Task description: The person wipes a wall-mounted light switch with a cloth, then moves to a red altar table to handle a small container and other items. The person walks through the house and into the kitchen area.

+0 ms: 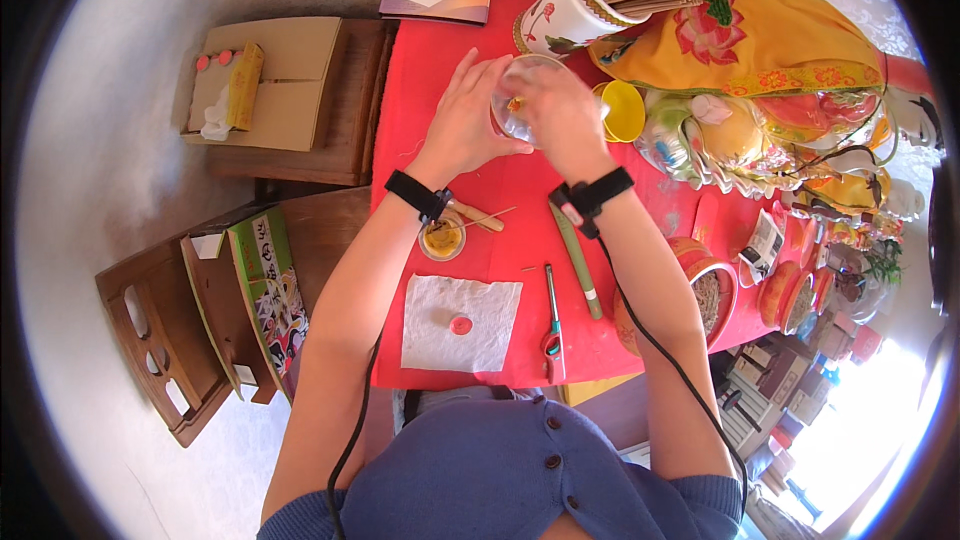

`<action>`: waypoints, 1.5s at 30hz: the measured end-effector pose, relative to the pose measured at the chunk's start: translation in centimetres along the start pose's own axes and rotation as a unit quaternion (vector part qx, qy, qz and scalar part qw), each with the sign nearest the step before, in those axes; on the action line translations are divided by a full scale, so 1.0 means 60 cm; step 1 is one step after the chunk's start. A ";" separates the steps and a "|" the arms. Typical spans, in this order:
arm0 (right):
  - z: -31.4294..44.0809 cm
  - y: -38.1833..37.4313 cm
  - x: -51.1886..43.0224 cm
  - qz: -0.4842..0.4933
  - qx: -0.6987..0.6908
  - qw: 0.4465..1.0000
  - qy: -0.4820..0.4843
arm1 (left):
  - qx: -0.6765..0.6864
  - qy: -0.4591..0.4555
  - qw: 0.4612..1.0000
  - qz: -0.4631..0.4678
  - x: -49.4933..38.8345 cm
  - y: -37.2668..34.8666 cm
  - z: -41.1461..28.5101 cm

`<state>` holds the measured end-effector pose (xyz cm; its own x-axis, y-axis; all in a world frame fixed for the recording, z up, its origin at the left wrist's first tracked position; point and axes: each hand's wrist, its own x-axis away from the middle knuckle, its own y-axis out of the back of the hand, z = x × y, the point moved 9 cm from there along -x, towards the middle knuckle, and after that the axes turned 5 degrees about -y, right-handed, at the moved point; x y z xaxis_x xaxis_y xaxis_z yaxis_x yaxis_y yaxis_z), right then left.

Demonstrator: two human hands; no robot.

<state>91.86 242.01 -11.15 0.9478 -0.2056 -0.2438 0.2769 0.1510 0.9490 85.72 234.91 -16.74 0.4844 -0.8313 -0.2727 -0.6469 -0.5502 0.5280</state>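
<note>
Above the far part of the red tablecloth, my left hand (466, 118) holds a clear, round vessel (534, 60), with the thumb along its near side. My right hand (568, 114) is at the vessel's mouth, its fingers blurred over or inside it. What those fingers hold cannot be made out. A small orange-and-yellow detail (515, 105) shows through the clear wall. Closer to my body, a white paper towel (427, 322) lies flat with a small red disc (461, 325) on it. Below my left wrist stands a small glass cup (442, 238) of yellow material, beside a wooden-handled tool (480, 216).
A long-nosed lighter (553, 345) and a green stick (576, 259) lie on the red cloth (480, 255). Yellow cups (624, 111), a white pot (562, 15) of incense sticks and a yellow-robed figurine (750, 45) stand right. Incense bowls (712, 300) are by my right forearm.
</note>
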 end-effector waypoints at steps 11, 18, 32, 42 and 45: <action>-0.056 0.015 0.025 0.084 0.087 0.989 -0.087 | 0.025 0.016 1.000 0.000 -0.001 -0.002 0.005; -0.033 0.012 0.073 0.129 0.070 0.985 -0.093 | 0.040 0.014 0.999 -0.009 0.002 -0.002 0.003; -0.085 0.022 0.084 0.076 0.094 0.981 -0.149 | 0.032 0.011 0.999 -0.002 0.002 -0.004 0.002; -0.012 -0.015 -0.003 0.011 -0.031 0.999 0.001 | 0.017 0.016 1.000 0.010 -0.002 -0.007 0.009; 0.005 -0.023 0.019 0.102 -0.031 0.994 -0.004 | -0.002 0.008 1.000 0.014 -0.003 -0.009 0.011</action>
<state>92.53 241.29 -12.68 0.9840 -0.1723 -0.0453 0.0882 0.2502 0.9642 85.60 235.33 -17.51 0.4758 -0.8445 -0.2457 -0.6578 -0.5272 0.5379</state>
